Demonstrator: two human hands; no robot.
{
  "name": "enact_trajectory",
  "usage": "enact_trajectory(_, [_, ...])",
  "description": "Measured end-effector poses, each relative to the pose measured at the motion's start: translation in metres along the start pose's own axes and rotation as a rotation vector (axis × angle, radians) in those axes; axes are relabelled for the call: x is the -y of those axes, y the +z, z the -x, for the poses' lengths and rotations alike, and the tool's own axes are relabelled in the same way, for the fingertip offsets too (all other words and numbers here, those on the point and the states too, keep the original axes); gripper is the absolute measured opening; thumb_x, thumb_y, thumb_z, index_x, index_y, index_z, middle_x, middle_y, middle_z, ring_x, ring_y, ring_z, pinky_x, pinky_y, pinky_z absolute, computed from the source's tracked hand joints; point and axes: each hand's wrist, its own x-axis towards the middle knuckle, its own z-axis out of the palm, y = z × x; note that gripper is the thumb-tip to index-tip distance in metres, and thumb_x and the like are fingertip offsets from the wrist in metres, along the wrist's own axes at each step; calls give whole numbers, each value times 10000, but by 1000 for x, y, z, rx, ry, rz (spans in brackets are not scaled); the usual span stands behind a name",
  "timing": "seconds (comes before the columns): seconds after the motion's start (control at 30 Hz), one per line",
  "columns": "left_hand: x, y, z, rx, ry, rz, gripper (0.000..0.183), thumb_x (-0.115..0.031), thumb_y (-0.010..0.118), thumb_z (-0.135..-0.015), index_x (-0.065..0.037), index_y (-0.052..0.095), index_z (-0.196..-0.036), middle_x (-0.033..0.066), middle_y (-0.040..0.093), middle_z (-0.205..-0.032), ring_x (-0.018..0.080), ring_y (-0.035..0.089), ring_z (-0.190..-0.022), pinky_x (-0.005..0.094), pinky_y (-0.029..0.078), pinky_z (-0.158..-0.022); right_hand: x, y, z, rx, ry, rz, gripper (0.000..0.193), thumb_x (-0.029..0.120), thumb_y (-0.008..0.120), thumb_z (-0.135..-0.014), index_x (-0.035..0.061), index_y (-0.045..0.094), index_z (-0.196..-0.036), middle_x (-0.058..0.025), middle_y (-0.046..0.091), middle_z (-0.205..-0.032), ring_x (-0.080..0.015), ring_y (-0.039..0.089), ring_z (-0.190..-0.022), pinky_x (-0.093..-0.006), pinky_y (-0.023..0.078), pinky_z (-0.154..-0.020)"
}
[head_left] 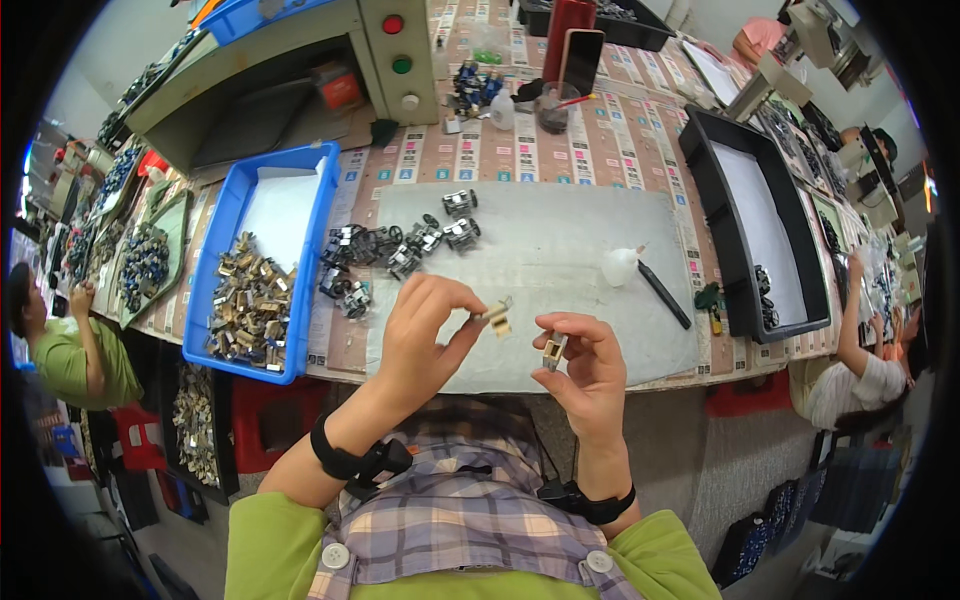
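Observation:
My left hand [424,330] pinches a small gold-and-grey part [499,319] between thumb and fingertips. A hand's breadth or less to its right, my right hand [592,385] grips a small block-shaped part [553,349], tan with a grey end and a hollow in it. The two parts are apart, both held over the near edge of a pale grey mat [560,240]. Beyond my left hand sits a cluster of small black-and-silver wheeled pieces [405,246] that look like toy vehicles. A blue tray [322,215] at the left bears a heap of gold-coloured parts [250,310].
On the mat's right side are a small white bottle [620,268] and a black pen-like tool [664,295]. A black tray [800,230] stands to the right. Farther back are a machine with buttons [395,60], a phone [581,62] and a plastic cup [552,110]. Other people sit at both sides.

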Motion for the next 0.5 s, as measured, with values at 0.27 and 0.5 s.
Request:
enact_trajectory(0.27, [-9,-49,28,-62,-35,65,283,110,601,-545,-59,536,-763,61,565,-764,218,517,-726,309,384,-663,2,31,-2,8,46,-2,455,-32,726,-628,47,495,-1012,-22,515,-928,-98,504,-816,-229,402,-725])
enact_trajectory(0.5, [-4,-94,48,-119,29,-144,271,69,662,-565,-72,569,-778,57,577,-778,225,520,-714,320,413,-620,-7,71,-11,90,55,9,455,-26,725,-638,43,487,-1020,-14,508,-908,-81,488,-776,-225,410,-713])
